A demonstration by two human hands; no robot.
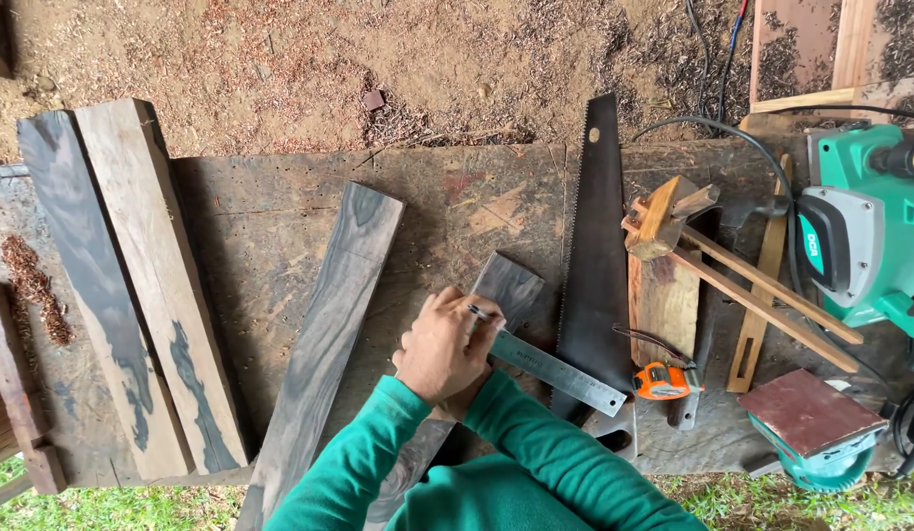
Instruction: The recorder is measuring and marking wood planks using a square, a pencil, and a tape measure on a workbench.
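Under the fingers [455, 307], a steel ruler [555, 369].

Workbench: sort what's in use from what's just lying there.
In use: left hand; pen; steel ruler; dark plank under it.
Lying about: handsaw; tape measure; electric planer; two wide boards; long plank.

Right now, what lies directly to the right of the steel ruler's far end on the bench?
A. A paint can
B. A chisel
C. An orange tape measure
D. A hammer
C: the orange tape measure sits just right of the steel ruler, beside the handsaw, while the hands work at the ruler's other end on the dark board.
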